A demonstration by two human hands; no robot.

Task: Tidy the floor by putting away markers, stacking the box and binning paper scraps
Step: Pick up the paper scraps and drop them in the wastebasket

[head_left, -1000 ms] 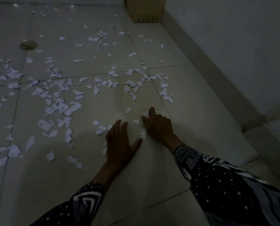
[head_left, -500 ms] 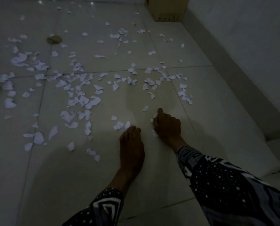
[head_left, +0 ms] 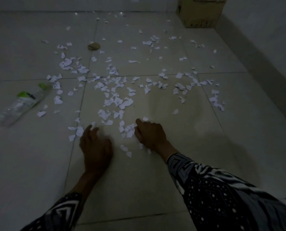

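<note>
Torn white paper scraps (head_left: pixel 117 100) lie scattered over the pale floor tiles, thickest in the middle of the view. My right hand (head_left: pixel 151 135) rests on the floor with its fingers curled over a small bunch of scraps; white bits show at its fingertips and under its wrist. My left hand (head_left: pixel 95 147) is blurred by motion, low over the floor, and its fingers stretch towards a few scraps (head_left: pixel 78 130) just ahead of it on the left. A brown cardboard box (head_left: pixel 200 12) stands in the far right corner. No markers show.
A clear plastic bottle with a green label (head_left: pixel 24 104) lies on its side at the left. A small round brown disc (head_left: pixel 93 46) sits on the floor further back. The wall and its skirting (head_left: pixel 264 47) run along the right. The light is dim.
My left hand has swung left and uncurled towards other scraps. My right hand stays curled on its bunch. The view has turned left, bringing the bottle in.
</note>
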